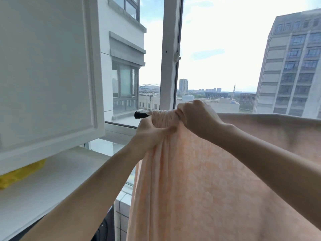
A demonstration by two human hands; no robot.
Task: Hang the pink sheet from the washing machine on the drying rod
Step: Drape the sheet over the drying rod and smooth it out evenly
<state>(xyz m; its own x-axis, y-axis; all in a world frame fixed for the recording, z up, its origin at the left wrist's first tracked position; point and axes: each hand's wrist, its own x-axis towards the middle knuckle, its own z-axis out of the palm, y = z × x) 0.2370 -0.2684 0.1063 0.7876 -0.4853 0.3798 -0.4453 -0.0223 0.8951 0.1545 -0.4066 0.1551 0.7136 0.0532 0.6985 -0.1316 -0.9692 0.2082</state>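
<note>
The pink sheet [199, 180] hangs over the drying rod [140, 115], whose black end cap sticks out to the left of the cloth. The sheet is bunched into folds near that end and spreads flat along the rod to the right. My left hand [152, 134] pinches the gathered folds just below the rod, thumb pressed on the cloth. My right hand [194, 115] is closed over the top of the rod, gripping the bunched cloth there. The rest of the rod is hidden under the sheet.
A white cabinet door [48, 75] stands open at upper left above a white shelf [52, 185] with a yellow bag [19, 174]. Behind the rod is a window with a white frame [169, 54]. A dark washing machine [106, 225] and tiled wall [121, 216] lie below.
</note>
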